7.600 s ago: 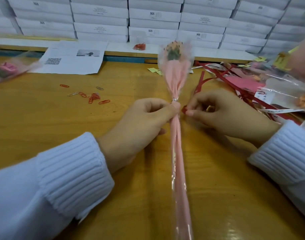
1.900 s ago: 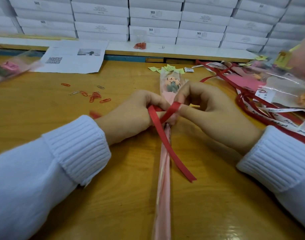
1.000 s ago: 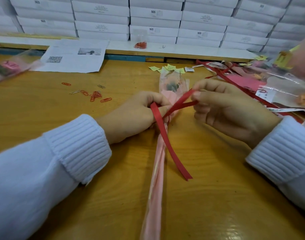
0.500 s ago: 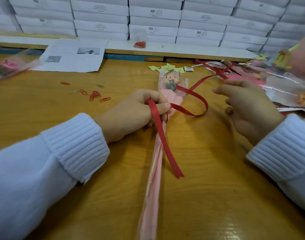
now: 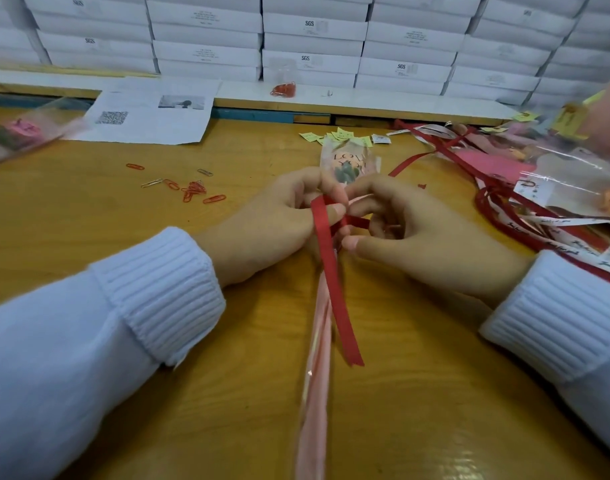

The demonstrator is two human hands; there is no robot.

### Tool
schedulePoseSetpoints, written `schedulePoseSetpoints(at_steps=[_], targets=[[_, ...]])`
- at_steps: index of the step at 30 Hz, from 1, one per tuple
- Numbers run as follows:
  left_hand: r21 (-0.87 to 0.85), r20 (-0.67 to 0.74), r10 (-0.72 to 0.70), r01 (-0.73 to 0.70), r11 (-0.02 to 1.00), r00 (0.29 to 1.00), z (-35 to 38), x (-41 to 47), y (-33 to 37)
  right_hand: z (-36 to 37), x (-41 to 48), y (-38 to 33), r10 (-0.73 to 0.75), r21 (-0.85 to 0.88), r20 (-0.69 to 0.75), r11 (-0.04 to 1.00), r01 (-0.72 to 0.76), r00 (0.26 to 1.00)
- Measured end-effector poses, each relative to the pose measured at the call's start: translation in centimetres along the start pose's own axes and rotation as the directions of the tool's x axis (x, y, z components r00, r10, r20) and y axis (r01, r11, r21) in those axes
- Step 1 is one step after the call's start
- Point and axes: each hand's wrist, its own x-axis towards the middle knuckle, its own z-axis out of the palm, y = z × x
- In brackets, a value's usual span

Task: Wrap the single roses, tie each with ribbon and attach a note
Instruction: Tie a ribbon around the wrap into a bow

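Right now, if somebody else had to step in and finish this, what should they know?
Left hand grips the wrapped rose at its neck, thumb pinning the ribbon.
Right hand pinches the ribbon just right of the neck.
Rose lies on the table, one ribbon tail along the stem.
Done: wrapping; ribbon round the neck.
To do: finish the knot, attach a note from the notes beyond the rose; clips lie to the left.

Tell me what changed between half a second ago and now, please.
The right hand moved left, back to the wrapped rose, and pinched the red ribbon; the ribbon's open loop is gone. The left hand still grips the rose's neck, and the ribbon tail still lies toward the person.
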Motion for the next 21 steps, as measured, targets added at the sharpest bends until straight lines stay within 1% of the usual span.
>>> schedulePoseSetpoints(at_steps=[6, 9, 11, 16, 21], targets=[[0.01, -0.011, 0.001, -0.001, 1.0, 1.0, 0.22, -0.03, 0.22, 0.74, 0.28, 0.18, -0.018, -0.068, -0.019, 0.998, 0.017, 1.0], [-0.008, -0.074, -0.029, 0.028, 1.0, 0.997, 0.24, 0.14, 0.21, 0.87, 0.27, 0.18, -0.013, -0.13, -0.027, 0.991, 0.009, 1.0], [-0.018, -0.1, -0.041, 0.039, 0.999, 0.994, 0.25, 0.28, 0.12, 1.01, 0.37, 0.21, -0.009, -0.131, -0.038, 0.991, 0.004, 0.999], [-0.065, -0.085, -0.062, 0.056, 0.996, 0.994, 0.18, 0.26, 0.02, 0.94, 0.42, 0.31, 0.014, -0.033, -0.034, 0.999, -0.015, 0.999], [-0.205, -0.048, -0.135, 0.122, 0.971, 0.99, 0.02, 0.39, 0.05, 0.66, 0.34, 0.46, 0.049, 0.114, -0.024, 0.992, -0.046, 0.999]])
